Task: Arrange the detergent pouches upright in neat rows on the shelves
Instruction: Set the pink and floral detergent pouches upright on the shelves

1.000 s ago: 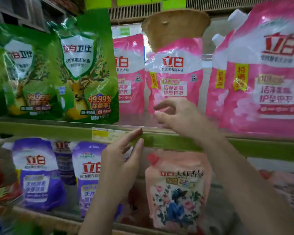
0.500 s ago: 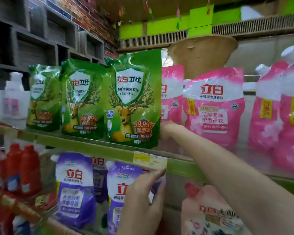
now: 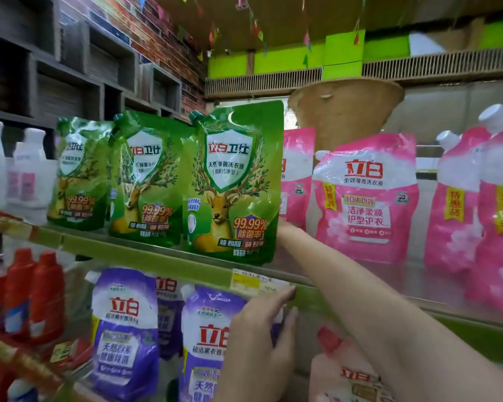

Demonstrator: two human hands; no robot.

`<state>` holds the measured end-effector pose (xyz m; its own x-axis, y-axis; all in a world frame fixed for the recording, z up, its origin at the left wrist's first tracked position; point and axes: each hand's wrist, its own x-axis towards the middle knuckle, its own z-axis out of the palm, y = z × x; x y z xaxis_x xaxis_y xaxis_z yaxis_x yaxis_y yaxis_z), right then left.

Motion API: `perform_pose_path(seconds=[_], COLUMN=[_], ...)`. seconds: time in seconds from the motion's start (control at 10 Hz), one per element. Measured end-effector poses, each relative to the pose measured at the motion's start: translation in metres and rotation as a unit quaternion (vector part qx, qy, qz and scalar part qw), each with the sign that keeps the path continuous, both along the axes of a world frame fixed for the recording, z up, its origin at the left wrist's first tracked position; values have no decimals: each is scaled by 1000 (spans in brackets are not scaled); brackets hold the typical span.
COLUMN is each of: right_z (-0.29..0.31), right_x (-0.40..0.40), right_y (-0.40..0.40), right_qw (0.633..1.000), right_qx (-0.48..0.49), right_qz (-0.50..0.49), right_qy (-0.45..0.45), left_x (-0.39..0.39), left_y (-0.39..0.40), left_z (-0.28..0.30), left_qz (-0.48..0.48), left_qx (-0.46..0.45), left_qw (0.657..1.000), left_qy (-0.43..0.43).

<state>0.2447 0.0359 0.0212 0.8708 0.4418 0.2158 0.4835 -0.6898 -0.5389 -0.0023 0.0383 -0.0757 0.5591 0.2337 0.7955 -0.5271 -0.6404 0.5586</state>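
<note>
Right hand reaches behind the front green pouch on the upper shelf; fingers hidden, so grip can't be told. Left hand, fingers relaxed, touches the shelf edge by the price tag. Step: straightening the green row. Next prob needs squaring that pouch w/ its neighbours.

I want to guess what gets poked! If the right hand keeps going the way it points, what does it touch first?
Probably the nearest green pouch. The right hand reaches up-left behind that pouch's right edge, fingers hidden, so it may already touch it. The pink pouch stands just behind; depth is hard to judge.
</note>
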Motion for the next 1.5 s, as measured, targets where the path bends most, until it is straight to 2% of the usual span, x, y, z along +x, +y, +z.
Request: perform_pose_path(seconds=[0.1,0.2,0.3,0.4,0.5,0.6,0.7,0.8,1.0,1.1,1.2,1.3,1.4,1.5], right_z=[19,32,18,-28,-92,-160,-203,-214,-226,-224,-220,-221,-223,-225], right_x=[-41,-83,-133,-206,-260,-271,-264,-258,-265,-265,-260,-247,-227,-209], right_y=[-20,-54,-99,-158,-204,-234,-264,-289,-345,-401,-463,-528,-581,-612], right_qw=[984,991,992,949,899,835,802,774,787,779,799,832,849,872], right_qx=[-164,-117,29,290,436,533,539,564,523,522,474,373,279,173], right_qz=[28,44,43,91,44,-81,-227,-266,-314,-342,-368,-412,-448,-456], right_qy=[-69,-52,-113,-86,5,108,123,113,93,63,32,8,4,39], left_x=[-1,-3,-7,-10,-9,-8,-12,-13,8,23,41,66,96,114], left_y=[-5,-14,-28,-41,-60,-88,-119,-140,-184,-235,-294,-351,-388,-405], left_z=[2,6,5,-6,-24,-47,-75,-90,-106,-124,-137,-146,-153,-162], left_qz=[-13,-45,-81,-132,-177,-216,-228,-258,-258,-271,-287,-302,-287,-254], left_qx=[6,-4,-50,-134,-214,-261,-249,-256,-229,-258,-226,-209,-223,-222], left_qw=[1000,999,995,982,960,937,932,916,907,879,854,824,808,804], left_qy=[4,9,19,26,43,85,128,168,242,297,370,432,463,489])
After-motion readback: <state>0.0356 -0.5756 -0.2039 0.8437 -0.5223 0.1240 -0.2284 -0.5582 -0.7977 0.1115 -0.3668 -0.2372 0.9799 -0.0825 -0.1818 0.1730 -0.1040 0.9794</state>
